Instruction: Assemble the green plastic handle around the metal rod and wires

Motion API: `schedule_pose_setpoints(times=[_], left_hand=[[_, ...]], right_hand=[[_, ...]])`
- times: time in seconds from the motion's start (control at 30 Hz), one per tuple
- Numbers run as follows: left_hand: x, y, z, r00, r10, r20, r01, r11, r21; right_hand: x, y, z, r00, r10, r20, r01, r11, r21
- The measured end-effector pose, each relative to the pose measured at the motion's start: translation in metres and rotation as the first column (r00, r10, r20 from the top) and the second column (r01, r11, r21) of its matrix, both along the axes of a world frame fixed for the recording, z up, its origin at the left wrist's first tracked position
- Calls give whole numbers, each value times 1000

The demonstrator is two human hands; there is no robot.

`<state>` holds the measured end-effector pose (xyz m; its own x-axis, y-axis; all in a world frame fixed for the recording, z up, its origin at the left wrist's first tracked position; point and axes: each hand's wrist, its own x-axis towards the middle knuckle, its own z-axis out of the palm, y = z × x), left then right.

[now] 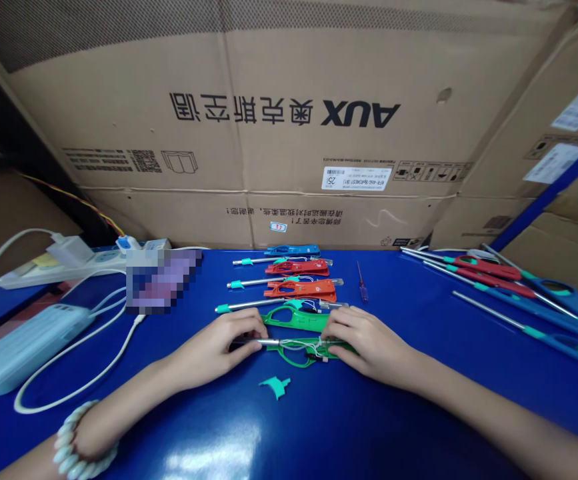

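Across the near middle of the glossy blue table [369, 420], seen from the head camera, both hands meet over a lower green lighter shell half [296, 365] that lies crosswise between them. The left hand [236, 333] has thumb and fingertips drawn narrow on the metal tube [269, 342], just left of the shell, a grip that probably keeps the tube lined up with its seat. The right hand [359, 339] curls over the shell's right end, thumb and fingers close together about it, likely to steady it; whether they bear on the plastic or on a part inside is hidden. Between the two sets of fingertips the shell's middle shows, with thin white wires [301, 345] and a small black part [313, 357] at its near edge. Just beyond lies an upper green shell half [303, 321], its right end running behind the right fingers; contact there cannot be told. A loose teal trigger [276, 385] rests nearer the body, apart from both hands, perhaps for easy reach. Farther back, orange [313, 290], red [309, 268] and blue shells [296, 251] lie in rows with their tubes, seemingly sorted by colour, a small screwdriver [363, 290] to their right.
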<state>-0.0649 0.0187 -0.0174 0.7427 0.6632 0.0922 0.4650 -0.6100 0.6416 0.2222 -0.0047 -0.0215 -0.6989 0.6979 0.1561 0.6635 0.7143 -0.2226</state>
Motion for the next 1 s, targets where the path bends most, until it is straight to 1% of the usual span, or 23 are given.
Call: schedule_pose_setpoints(times=[0.13,0.27,0.4,0.6,0.77,1.0], left_hand=[[0,0,0,1000,-3,4,3,1000,-2],[0,0,0,1000,0,1,0,1000,3],[0,1,-1,1000,-3,5,3,1000,-1],[0,1,-3,1000,-13,7,13,1000,14],[0,1,-3,1000,-8,5,8,1000,23],[-2,1,-5,1000,-2,15,2,1000,31]], right_hand=[[0,0,0,1000,14,23,-15,999,31],[-2,-2,-2,996,20,89,-30,993,114],[-3,-4,-5,990,1,140,-26,983,179],[-3,-7,-2,992,24,120,-52,971,234],[-4,-11,2,995,46,85,-65,967,248],[-6,-13,-2,997,64,51,-74,970,230]])
